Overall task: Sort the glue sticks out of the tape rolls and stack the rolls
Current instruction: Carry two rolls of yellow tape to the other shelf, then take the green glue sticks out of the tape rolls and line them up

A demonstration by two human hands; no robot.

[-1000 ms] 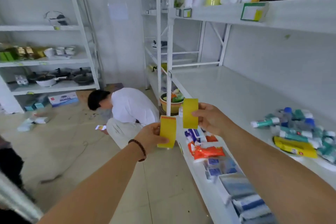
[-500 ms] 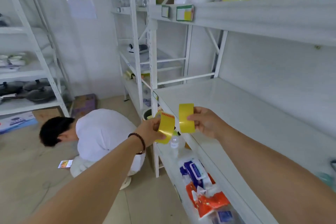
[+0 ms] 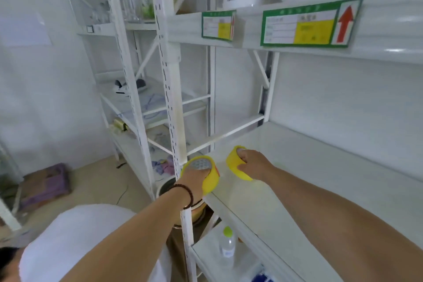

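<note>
The left hand [image 3: 194, 177] is gripping one yellow tape roll [image 3: 211, 178] at the front corner of the white shelf [image 3: 309, 167] and the right hand [image 3: 253, 167] is gripping the other yellow tape roll [image 3: 234, 165] just beside it, holes facing up, so two rolls are showing, no glue sticks.

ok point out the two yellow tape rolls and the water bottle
left tape roll [image 3: 211, 182], head view, yellow outer side below the left hand
right tape roll [image 3: 232, 162], head view, yellow outer band
water bottle [image 3: 227, 246], head view, clear body
</note>
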